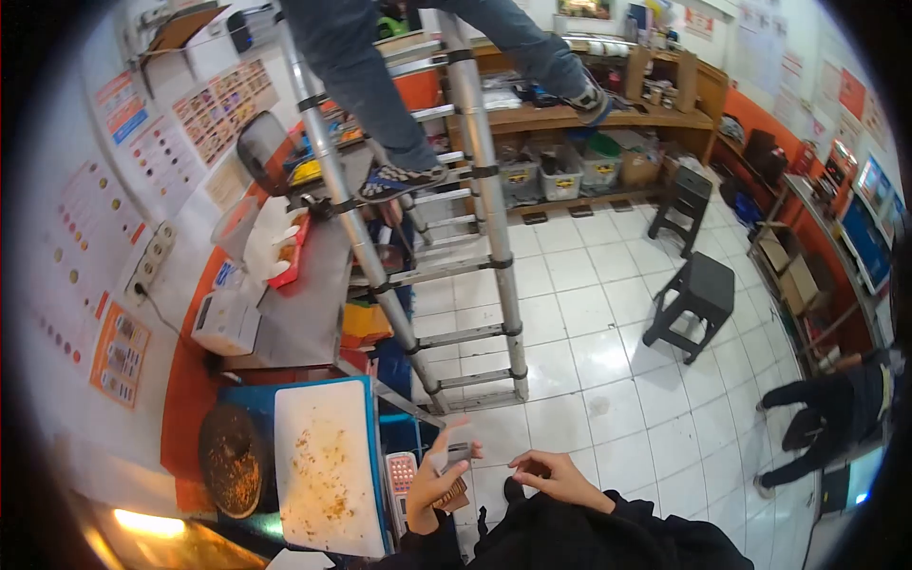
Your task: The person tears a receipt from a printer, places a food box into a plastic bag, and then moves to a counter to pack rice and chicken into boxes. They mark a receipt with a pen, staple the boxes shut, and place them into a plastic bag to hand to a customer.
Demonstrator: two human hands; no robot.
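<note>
My left hand is raised in front of me at the lower middle. Its fingers close on a small translucent piece with a dark patch, whose kind I cannot make out. Just below that hand is a brown patterned box, partly hidden by it. My right hand is a short way to the right, its fingers loosely curled with the tips apart and no object visible in them. To the left lies a white cutting board strewn with crumbs, beside a dark round pan holding brown bits.
A telescopic ladder stands ahead, with a person's legs on it. Two black stools stand on the tiled floor. Another person is at the right. A metal counter runs along the left wall.
</note>
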